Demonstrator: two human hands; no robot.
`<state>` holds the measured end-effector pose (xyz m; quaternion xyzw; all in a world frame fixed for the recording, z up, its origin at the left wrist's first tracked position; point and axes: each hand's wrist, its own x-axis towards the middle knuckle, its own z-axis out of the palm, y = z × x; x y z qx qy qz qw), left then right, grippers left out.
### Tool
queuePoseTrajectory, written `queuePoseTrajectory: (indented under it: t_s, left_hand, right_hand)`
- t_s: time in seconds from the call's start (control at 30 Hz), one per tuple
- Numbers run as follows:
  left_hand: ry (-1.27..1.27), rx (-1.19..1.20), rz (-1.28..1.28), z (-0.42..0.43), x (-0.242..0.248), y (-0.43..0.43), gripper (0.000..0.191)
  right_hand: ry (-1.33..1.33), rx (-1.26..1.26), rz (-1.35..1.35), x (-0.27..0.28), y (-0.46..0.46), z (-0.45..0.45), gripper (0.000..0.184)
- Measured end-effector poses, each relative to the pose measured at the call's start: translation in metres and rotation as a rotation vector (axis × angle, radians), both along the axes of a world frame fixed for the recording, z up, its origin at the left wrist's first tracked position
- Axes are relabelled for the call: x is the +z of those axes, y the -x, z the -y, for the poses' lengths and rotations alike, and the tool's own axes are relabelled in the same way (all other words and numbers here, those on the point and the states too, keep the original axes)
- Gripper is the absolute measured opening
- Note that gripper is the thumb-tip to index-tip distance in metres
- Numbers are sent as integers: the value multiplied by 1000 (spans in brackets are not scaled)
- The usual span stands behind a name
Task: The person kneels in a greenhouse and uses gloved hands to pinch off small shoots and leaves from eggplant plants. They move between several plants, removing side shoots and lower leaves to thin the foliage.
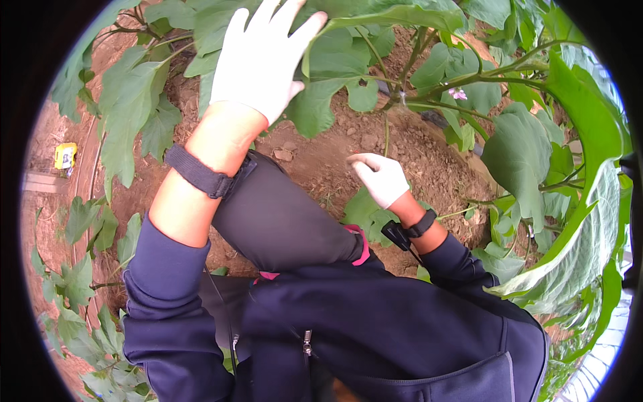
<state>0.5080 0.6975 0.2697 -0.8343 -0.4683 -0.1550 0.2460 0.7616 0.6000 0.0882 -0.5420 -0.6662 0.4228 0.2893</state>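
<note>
My left hand [256,65], in a white glove, is spread against the broad green leaves [341,55] of an eggplant plant. Its fingers are apart, and the fingertips reach the top of the view. Lower and to the right, my right hand [379,178], also gloved in white, has its fingers curled with thumb and forefinger close together. Whether something small is between them is not clear. Just above it a thin green stem [386,133] hangs down from the plant's forked main stem [399,93]. A pale purple flower [457,93] shows among the branches.
Brown soil [321,151] lies under the plants. A large leaf [577,241] arches close by on the right. More leafy plants [75,281] grow at the left, near a yellow object [65,156] on the ground. My bent knee [286,216] is between my arms.
</note>
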Motion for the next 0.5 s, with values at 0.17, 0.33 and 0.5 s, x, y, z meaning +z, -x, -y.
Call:
queuePoseTrajectory:
  t_s: [0.17, 0.33, 0.5]
  left_hand:
    - [186, 29, 117, 16, 15, 23, 94]
    - [71, 121, 199, 49, 26, 78, 91]
    - [-25, 426, 289, 78, 0, 165, 84]
  right_hand:
    - [-206, 125, 145, 66, 33, 0, 23]
    - [-205, 287, -174, 149, 91, 28, 16]
    - [-358, 601, -291, 200, 169, 46, 15]
